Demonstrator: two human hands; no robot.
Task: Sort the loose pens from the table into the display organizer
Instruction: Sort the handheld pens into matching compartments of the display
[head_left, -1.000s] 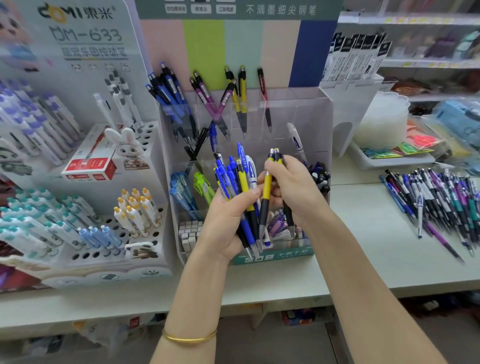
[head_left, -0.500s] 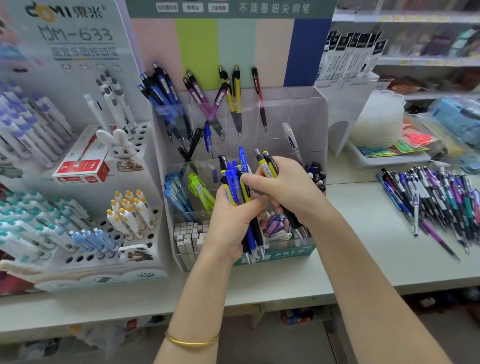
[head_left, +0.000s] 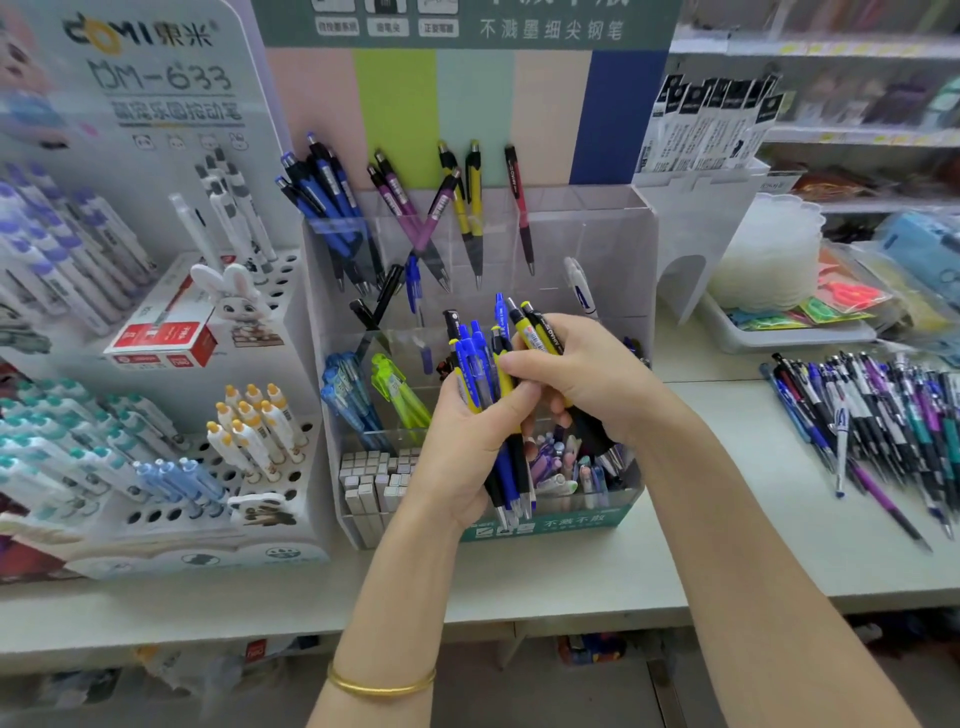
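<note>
My left hand (head_left: 462, 447) grips a bundle of blue and yellow pens (head_left: 475, 358), tips pointing down, in front of the clear display organizer (head_left: 587, 234). My right hand (head_left: 582, 379) pinches yellow-and-black pens (head_left: 535, 330) beside the bundle, tilted with their tops up and left. The organizer's back row holds blue pens (head_left: 322, 208), purple pens (head_left: 410, 218), yellow pens (head_left: 467, 202) and one red pen (head_left: 519, 208). A pile of loose pens (head_left: 883, 421) lies on the table (head_left: 727, 493) at the right.
A white rack of pens (head_left: 156, 415) with a rabbit figure (head_left: 234, 296) stands at the left. A white tray (head_left: 789, 332) with packets sits behind the loose pile. Shelves line the back right. The table's front edge runs below my arms.
My right hand has drawn the yellow-and-black pens from upright in the bundle to a tilt and lowered them slightly. My left hand keeps its grip on the bundle.
</note>
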